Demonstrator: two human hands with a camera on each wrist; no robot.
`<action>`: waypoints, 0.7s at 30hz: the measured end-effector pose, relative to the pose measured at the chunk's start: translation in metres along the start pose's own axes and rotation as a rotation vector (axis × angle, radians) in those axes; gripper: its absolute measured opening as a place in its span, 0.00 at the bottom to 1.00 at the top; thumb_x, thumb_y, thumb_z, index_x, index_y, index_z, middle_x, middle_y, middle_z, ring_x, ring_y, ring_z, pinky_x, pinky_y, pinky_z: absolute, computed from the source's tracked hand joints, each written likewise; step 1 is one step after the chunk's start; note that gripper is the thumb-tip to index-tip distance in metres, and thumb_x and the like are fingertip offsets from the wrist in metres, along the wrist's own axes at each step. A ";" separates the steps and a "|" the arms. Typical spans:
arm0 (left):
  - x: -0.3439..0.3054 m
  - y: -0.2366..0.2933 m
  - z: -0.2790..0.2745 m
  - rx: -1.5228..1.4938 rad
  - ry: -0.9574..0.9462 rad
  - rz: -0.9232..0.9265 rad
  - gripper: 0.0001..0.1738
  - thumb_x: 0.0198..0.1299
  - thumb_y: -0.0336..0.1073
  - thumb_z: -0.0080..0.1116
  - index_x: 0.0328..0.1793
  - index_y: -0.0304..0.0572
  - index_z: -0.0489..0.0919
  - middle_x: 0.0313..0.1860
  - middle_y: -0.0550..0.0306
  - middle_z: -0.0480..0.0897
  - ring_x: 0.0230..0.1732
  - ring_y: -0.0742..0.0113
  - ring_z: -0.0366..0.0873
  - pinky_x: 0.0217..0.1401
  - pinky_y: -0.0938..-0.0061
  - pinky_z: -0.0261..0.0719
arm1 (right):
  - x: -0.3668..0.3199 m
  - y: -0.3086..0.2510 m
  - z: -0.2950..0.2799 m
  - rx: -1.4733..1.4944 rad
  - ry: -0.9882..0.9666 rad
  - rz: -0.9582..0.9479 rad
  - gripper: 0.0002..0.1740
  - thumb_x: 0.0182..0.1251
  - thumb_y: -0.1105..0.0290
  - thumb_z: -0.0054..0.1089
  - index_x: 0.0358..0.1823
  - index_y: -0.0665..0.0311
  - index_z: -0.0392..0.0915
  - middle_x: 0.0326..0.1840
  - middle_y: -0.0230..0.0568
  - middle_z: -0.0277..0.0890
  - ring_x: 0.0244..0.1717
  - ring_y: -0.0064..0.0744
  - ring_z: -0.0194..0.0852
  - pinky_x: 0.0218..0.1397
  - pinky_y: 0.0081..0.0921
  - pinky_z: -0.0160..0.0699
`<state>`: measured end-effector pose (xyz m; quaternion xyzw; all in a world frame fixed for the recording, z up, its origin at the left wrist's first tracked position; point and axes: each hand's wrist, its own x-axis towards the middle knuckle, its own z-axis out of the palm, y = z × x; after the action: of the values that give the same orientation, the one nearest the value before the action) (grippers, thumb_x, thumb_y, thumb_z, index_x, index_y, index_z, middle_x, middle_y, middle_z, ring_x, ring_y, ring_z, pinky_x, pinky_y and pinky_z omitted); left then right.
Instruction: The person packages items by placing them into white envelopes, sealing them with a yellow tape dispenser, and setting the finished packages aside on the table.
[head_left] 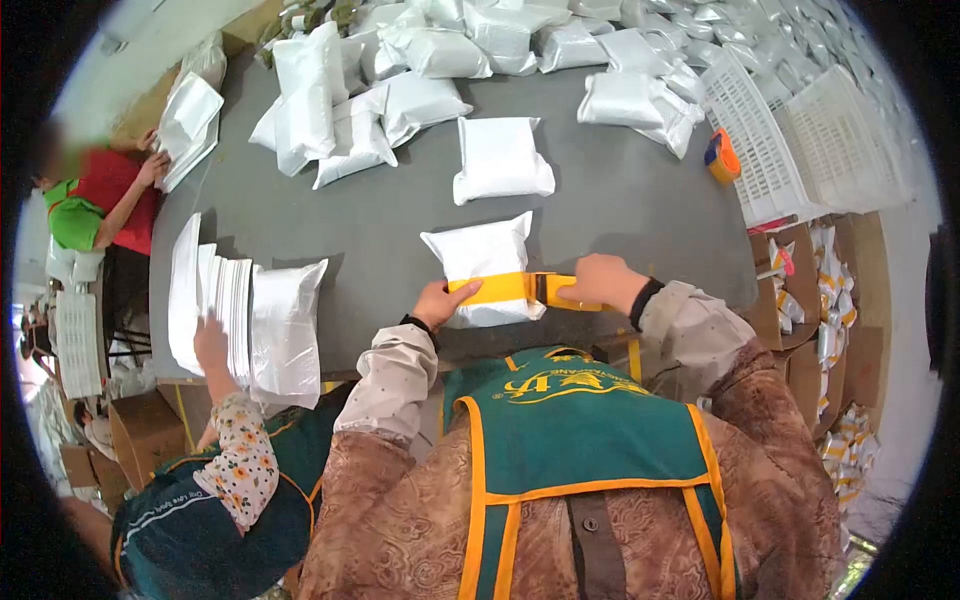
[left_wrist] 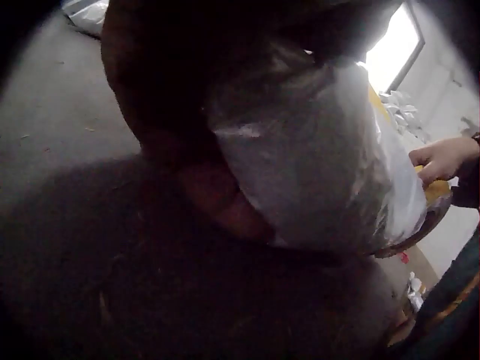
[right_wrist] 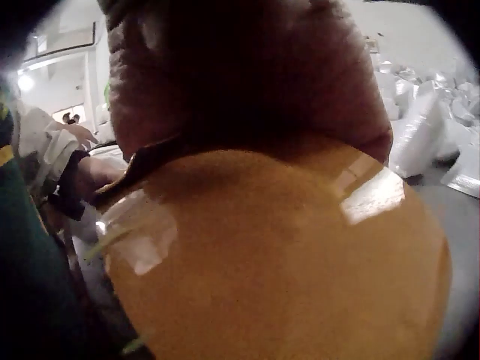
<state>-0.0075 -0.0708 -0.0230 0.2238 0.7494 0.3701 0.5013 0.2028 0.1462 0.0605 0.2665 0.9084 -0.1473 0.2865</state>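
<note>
A white plastic parcel (head_left: 487, 250) lies near the table's front edge, with a band of yellow tape (head_left: 497, 289) across its near half. My left hand (head_left: 437, 302) grips the parcel's left side, its thumb on the tape's end. In the dim left wrist view, the wrapped parcel (left_wrist: 322, 157) shows creased plastic, and most of that hand is in shadow. At the parcel's right, my right hand (head_left: 606, 282) holds a tape roll (right_wrist: 285, 247), which fills much of the right wrist view. A dark piece (head_left: 541, 289) sits between the roll and the parcel.
Another white parcel (head_left: 500, 160) lies just beyond, and many more are heaped at the back. An orange tape dispenser (head_left: 722, 157) stands by white plastic crates (head_left: 755, 140) at right. At left, a neighbour's hand (head_left: 211, 345) touches stacked white mailers (head_left: 225, 295); another person handles a package.
</note>
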 end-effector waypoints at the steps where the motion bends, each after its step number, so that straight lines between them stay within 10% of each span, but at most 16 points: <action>1: 0.000 -0.007 0.000 0.021 0.007 0.038 0.42 0.51 0.64 0.67 0.51 0.25 0.81 0.43 0.48 0.84 0.43 0.64 0.79 0.49 0.70 0.76 | 0.000 -0.008 0.000 -0.044 0.013 -0.027 0.30 0.53 0.43 0.58 0.36 0.67 0.85 0.34 0.51 0.83 0.37 0.49 0.84 0.41 0.41 0.82; 10: 0.016 -0.079 0.006 0.099 0.138 0.056 0.32 0.49 0.49 0.74 0.50 0.28 0.77 0.38 0.52 0.83 0.41 0.67 0.79 0.48 0.72 0.76 | -0.007 -0.050 -0.002 -0.120 0.045 -0.045 0.22 0.53 0.54 0.57 0.40 0.62 0.85 0.40 0.46 0.84 0.43 0.45 0.84 0.43 0.43 0.81; 15: -0.019 -0.110 0.036 -0.438 0.003 0.392 0.27 0.52 0.30 0.70 0.58 0.36 0.73 0.50 0.56 0.80 0.52 0.66 0.78 0.56 0.68 0.77 | 0.007 -0.018 -0.014 0.086 -0.034 0.005 0.29 0.54 0.45 0.57 0.40 0.66 0.85 0.43 0.52 0.83 0.47 0.54 0.81 0.50 0.43 0.78; 21: -0.024 -0.135 0.044 -0.967 -0.061 0.280 0.30 0.58 0.41 0.65 0.63 0.33 0.71 0.56 0.52 0.80 0.58 0.60 0.77 0.61 0.66 0.73 | -0.018 -0.004 0.007 0.167 0.038 0.038 0.39 0.57 0.36 0.54 0.38 0.73 0.83 0.35 0.59 0.81 0.41 0.57 0.81 0.45 0.45 0.79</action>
<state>0.0471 -0.1575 -0.1242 0.0750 0.4398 0.7320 0.5150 0.2161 0.1331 0.0662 0.3093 0.8932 -0.2117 0.2485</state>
